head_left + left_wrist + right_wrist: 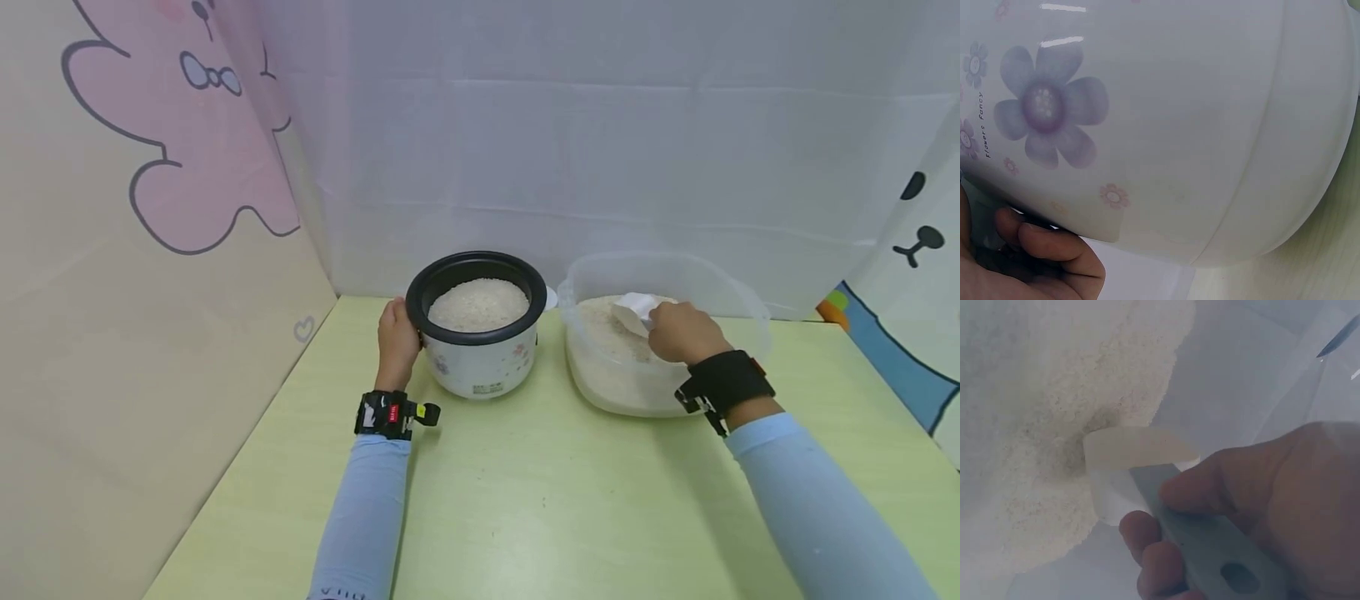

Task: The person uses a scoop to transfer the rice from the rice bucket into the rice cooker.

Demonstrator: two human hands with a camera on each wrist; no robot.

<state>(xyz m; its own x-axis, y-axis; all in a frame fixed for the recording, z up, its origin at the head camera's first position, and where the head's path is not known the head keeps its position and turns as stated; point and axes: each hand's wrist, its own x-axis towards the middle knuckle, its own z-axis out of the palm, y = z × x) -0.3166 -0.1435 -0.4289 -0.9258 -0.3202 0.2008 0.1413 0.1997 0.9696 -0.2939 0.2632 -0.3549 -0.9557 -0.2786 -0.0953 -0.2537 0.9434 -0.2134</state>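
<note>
A white flowered rice cooker (487,363) with a black rim stands at the back of the table, and its pot holds white rice (482,305). At its left side my left hand (397,343) grips the cooker, fingers (1060,244) curled close against the wall below a purple flower. To the right sits a clear plastic tub (738,310), partly filled with rice (603,329). My right hand (686,332) reaches over the tub and holds a white scoop (633,310) by its grey handle (1204,540), thumb on top. The scoop's head is down at the rice surface.
The pale green table (540,500) stretches out in front of the cooker and tub. A white curtain (570,167) hangs right behind them. On the left, a cream sheet (150,375) with a pink cartoon figure borders the table edge.
</note>
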